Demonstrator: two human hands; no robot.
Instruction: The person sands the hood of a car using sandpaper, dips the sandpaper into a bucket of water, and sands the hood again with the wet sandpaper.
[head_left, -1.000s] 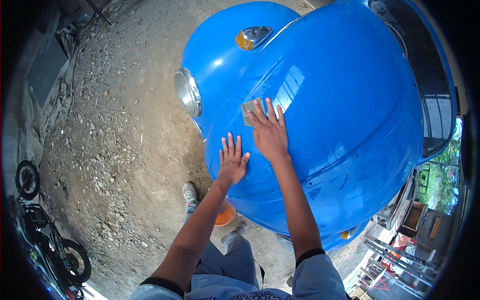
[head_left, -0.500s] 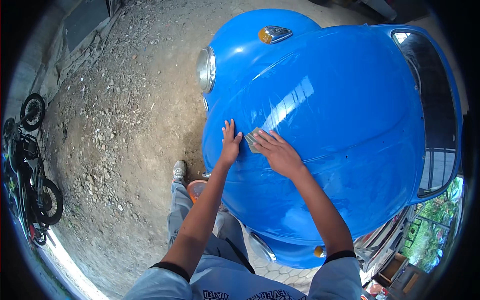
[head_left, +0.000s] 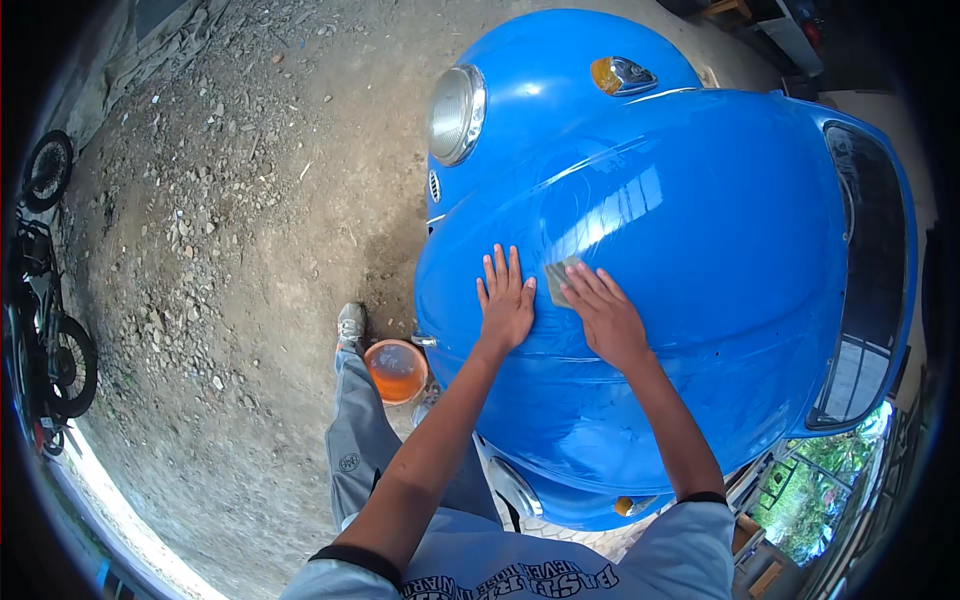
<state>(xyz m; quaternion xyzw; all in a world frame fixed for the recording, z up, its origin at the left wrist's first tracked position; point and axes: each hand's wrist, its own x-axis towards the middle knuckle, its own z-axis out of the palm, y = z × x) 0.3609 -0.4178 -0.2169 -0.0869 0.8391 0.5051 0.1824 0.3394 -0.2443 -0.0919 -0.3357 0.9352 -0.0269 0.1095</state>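
A glossy blue rounded car hood [head_left: 730,230] fills the middle and right, wet-looking, with faint swirl marks near my hands. My right hand [head_left: 612,322] presses a small grey-brown piece of sandpaper [head_left: 560,284] flat against the paint. Its fingers lie over the sheet, and part of the paper shows at its left edge. Just left of it, my left hand [head_left: 508,305] rests on the hood with fingers spread and nothing in it.
An orange bucket [head_left: 396,372] of liquid stands on the ground by my leg. Round headlights [head_left: 457,115] and amber turn signals [head_left: 622,75] project from the fenders. At the far left stands a motorcycle [head_left: 48,290] on gravelly dirt.
The view has shifted, bringing the bucket more fully into sight. My left hand now lies further onto the hood. My right hand and the sandpaper are slightly further right.
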